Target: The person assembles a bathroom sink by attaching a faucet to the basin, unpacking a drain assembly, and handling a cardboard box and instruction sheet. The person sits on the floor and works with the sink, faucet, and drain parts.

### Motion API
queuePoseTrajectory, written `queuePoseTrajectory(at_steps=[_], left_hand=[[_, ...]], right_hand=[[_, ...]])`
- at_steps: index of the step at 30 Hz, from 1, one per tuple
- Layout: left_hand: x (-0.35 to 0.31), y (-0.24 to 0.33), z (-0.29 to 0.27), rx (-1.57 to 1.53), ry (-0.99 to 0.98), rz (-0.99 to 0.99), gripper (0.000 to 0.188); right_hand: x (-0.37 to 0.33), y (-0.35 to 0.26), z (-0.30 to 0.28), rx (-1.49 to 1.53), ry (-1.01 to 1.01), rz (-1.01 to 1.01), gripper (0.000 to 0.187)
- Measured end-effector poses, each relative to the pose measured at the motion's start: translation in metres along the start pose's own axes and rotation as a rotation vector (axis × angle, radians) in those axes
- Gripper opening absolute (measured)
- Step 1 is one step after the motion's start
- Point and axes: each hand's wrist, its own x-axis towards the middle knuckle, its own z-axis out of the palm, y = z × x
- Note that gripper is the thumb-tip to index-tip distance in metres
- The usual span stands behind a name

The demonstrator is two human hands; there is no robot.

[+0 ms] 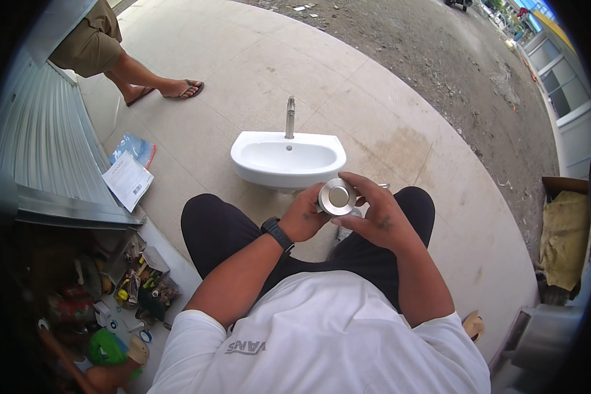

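Between both hands, above my lap, is a round silver metal fitting (338,197) with a wide rim and a smooth raised disc at its centre. My left hand (302,215) closes around its left side, while my right hand (379,215) grips its right side with thumb and fingers. By the right fingers a thin metal lever (382,186) sticks out; whether it belongs to the fitting I cannot tell. Just beyond my hands, a white washbasin (289,172) rests low over the tiles, with a silver tap (290,118) upright on its back edge.
A person's sandalled foot (184,88) stands at the far left. Papers and a plastic packet (132,148) lie beside the corrugated metal shutter (59,125). Lower left sit tools and clutter (141,282), with another person's hand (136,351) nearby. A cardboard box (565,230) stands at right.
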Motion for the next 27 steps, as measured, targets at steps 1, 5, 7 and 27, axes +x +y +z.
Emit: queuePoseTrajectory(at_steps=[1,5,7,27], left_hand=[[0.000,0.000,0.000,0.046,-0.009,0.031,0.047],[0.001,-0.001,0.001,0.076,-0.026,0.080,0.045],[0.001,-0.001,0.001,0.048,-0.033,0.094,0.046],[0.007,-0.011,-0.003,-0.502,0.130,-0.093,0.061]], right_hand=[[0.001,0.002,0.002,-0.001,-0.005,0.004,0.081],[-0.001,0.009,0.006,0.024,-0.049,-0.023,0.077],[-0.002,0.012,0.009,0.014,-0.044,-0.047,0.075],[0.009,0.096,0.079,0.490,0.056,0.112,0.085]])
